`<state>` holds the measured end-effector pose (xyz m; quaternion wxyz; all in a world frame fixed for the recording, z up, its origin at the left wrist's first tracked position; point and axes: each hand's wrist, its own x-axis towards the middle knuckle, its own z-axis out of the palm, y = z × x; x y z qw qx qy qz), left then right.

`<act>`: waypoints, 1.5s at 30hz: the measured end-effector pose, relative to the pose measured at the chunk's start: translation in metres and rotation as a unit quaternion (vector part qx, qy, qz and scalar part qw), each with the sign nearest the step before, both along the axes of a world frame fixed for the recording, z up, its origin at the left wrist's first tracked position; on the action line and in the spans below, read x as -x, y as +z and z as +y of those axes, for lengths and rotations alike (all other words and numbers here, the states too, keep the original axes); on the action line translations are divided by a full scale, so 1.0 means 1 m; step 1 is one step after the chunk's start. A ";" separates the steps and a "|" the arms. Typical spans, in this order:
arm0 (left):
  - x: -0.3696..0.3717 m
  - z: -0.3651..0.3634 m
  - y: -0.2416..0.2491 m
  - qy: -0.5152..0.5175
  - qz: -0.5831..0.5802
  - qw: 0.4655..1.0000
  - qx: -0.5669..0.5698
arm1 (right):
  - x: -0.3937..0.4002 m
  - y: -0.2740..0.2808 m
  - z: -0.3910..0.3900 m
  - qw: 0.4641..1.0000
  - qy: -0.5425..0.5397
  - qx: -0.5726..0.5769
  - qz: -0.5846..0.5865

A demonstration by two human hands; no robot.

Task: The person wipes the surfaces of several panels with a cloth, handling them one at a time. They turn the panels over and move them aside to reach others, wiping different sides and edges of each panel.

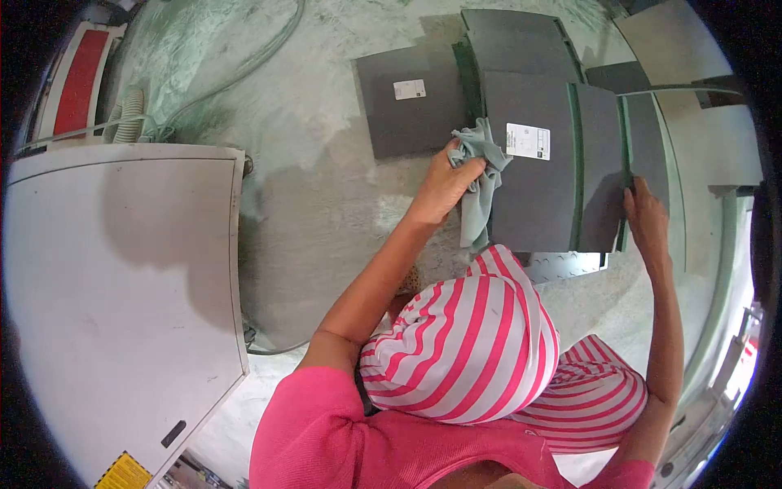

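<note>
My left hand (446,181) is closed around a crumpled grey-green cloth (482,187), whose loose end hangs down along the left edge of a dark grey panel (529,196). This panel carries a white printed label (528,141) and has green-edged grooves or steps running along its right part. At the panel's right edge is my right hand (648,216), fingers curled over the dark green rim. A second dark panel (513,41) lies partly under the first at the top. To the left, a flat dark piece (407,122) with its own label (410,90) rests on the floor.
A white cabinet (122,285) with a yellow sticker (124,471) stands at left. A cable (252,67) crosses the dusty floor (301,187), near a ribbed hose (130,114). Metal tread plate (562,265) shows below the panel. My knees in striped cloth (464,342) are close.
</note>
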<state>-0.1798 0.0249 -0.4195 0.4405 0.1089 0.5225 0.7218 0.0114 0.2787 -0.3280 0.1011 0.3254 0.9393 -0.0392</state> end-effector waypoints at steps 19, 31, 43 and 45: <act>0.181 -0.160 -0.017 0.226 0.138 0.930 0.255 | 0.266 -0.113 -0.144 0.992 0.034 0.122 0.018; 0.163 -0.071 -0.101 0.088 0.174 0.947 0.254 | 0.244 -0.203 -0.074 0.979 -0.096 0.118 -0.137; 0.157 -0.016 -0.054 0.221 0.448 0.754 0.426 | 0.216 -0.148 -0.127 1.000 0.000 0.002 -0.027; 0.140 -0.001 -0.044 0.205 0.523 0.726 0.397 | 0.192 -0.111 -0.137 0.980 0.175 0.090 -0.026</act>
